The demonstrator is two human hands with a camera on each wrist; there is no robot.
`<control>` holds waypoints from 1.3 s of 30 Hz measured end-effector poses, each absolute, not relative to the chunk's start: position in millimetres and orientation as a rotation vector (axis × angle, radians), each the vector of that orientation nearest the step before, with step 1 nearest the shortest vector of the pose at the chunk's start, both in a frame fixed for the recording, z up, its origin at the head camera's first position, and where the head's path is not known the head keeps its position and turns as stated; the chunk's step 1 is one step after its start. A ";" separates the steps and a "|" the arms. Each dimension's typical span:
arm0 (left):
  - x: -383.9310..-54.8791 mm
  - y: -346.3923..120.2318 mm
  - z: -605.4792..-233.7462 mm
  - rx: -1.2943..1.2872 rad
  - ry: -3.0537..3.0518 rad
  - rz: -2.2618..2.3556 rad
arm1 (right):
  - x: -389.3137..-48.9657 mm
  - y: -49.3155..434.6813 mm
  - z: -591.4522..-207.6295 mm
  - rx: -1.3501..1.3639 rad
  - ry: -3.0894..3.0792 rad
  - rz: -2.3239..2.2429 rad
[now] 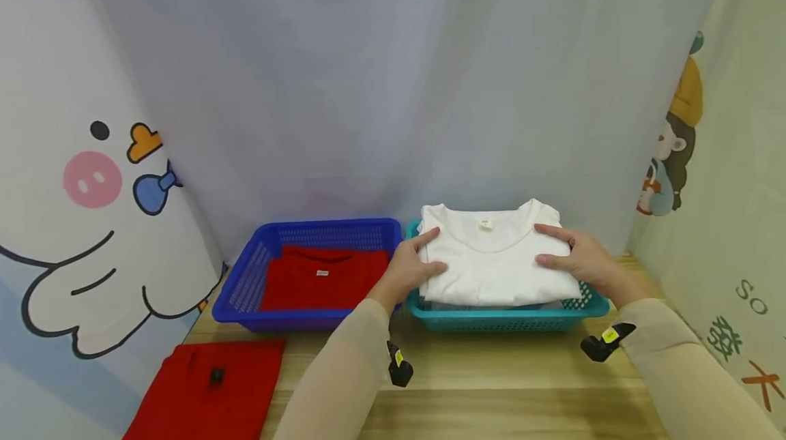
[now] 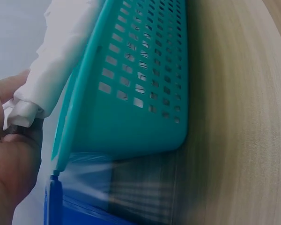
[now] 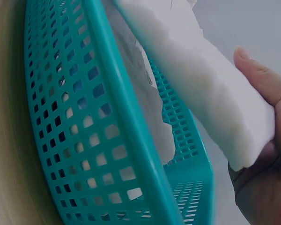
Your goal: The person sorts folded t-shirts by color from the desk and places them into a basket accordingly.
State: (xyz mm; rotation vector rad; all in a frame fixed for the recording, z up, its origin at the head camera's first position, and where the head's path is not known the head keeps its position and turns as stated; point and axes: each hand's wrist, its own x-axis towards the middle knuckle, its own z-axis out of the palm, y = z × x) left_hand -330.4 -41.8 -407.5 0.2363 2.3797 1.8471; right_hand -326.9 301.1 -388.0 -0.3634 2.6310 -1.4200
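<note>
White cloth is filling both hands: a folded T-shirt (image 1: 488, 262) is spanning from the left hand (image 1: 405, 268) to the right hand (image 1: 583, 262), above the turquoise basket (image 1: 497, 321). Each hand is gripping one end, closing only as far as the folded thickness is allowing, with fingers above and below; how hard they are squeezing, I cannot tell. Handling it well is, I judge, a matter of holding both ends level, supporting the layers from beneath and not letting the hem snag on the near rim.

A neck label (image 1: 486, 225) is showing on the white shirt, another tag (image 1: 322, 273) on the red shirt (image 1: 291, 293) in the blue basket (image 1: 288, 318); any print is proving too small to read. On the right wall (image 1: 737, 153), "SO" and "發" are showing above an orange character.
</note>
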 end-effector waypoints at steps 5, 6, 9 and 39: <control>-331.3 -40.8 -417.2 0.215 2.399 1.822 | -326.4 301.3 -392.9 -0.335 2.627 -1.413; -331.5 -40.4 -418.6 0.217 2.400 1.819 | -326.1 301.1 -393.3 -0.331 2.620 -1.419; -332.5 -38.6 -421.1 0.220 2.392 1.827 | -325.3 301.1 -394.4 -0.325 2.612 -1.427; -329.0 -34.4 -419.3 0.139 2.464 1.655 | -326.4 296.5 -407.3 -0.317 2.691 -1.244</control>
